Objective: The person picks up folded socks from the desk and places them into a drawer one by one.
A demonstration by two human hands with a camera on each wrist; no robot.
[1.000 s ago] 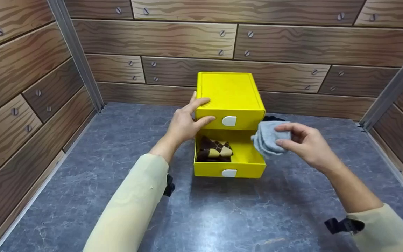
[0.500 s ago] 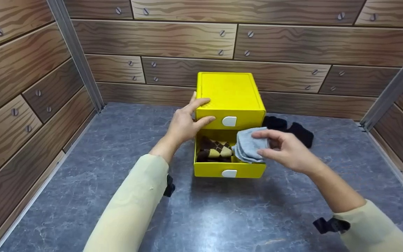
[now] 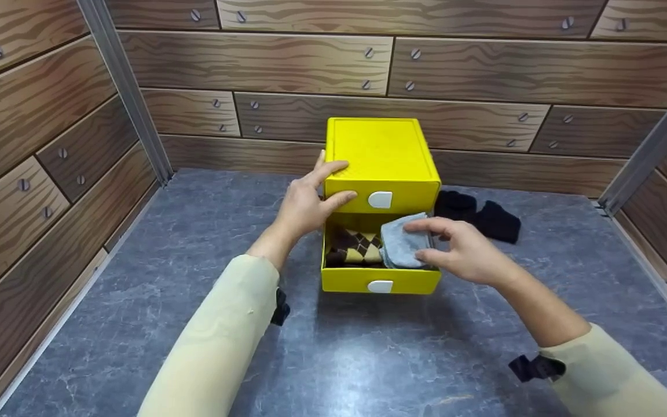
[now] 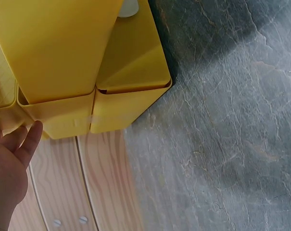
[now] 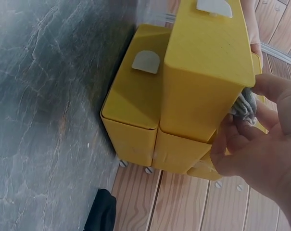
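A yellow drawer unit (image 3: 380,149) has its middle drawer (image 3: 345,281) pulled out. My left hand (image 3: 303,202) holds its front left corner, thumb on the upper drawer's front, a finger over the top. Brown argyle socks (image 3: 362,249) lie in the left half of the pulled-out drawer. Folded light grey-blue socks (image 3: 398,240) are in its right half, just behind the front wall. My right hand (image 3: 469,252) reaches over the drawer's right side and holds these socks between fingers and thumb. In the right wrist view, the drawer wall hides most of the grey-blue socks (image 5: 245,107).
Black socks (image 3: 498,222) lie on the grey marbled table (image 3: 241,202) right of the unit. Wood-patterned walls (image 3: 281,63) stand behind and at both sides. A shut lower drawer (image 5: 131,103) sits beneath the pulled-out one.
My right hand has moved left and carried the grey-blue socks from beside the unit down into the drawer, beside the argyle socks. The black socks have come into view. My left hand stays put.
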